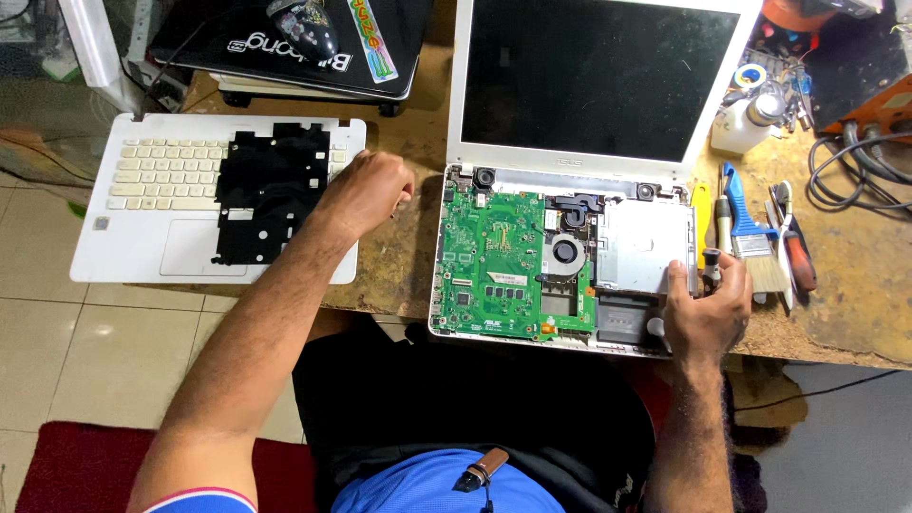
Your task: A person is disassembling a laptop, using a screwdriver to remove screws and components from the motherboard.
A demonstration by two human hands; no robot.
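Observation:
An opened white laptop (598, 161) sits on the workbench with its green motherboard (494, 256), fan (566, 253) and silver drive bay (641, 245) exposed. My right hand (708, 309) rests at the laptop's right edge, gripping a small dark tool handle, likely a screwdriver (711, 266). My left hand (366, 195) is closed loosely beside the removed white keyboard cover (142, 195), near the black plastic sheet (271, 190) lying on it. Whether that hand holds a small part is hidden.
A brush with a blue handle (755, 237), screwdrivers (798, 252) and a yellow pry tool (701, 209) lie right of the laptop. Black cables (850, 157) curl at far right. A dark closed laptop (285, 43) with a mouse (304, 27) sits behind. The bench front edge is near my lap.

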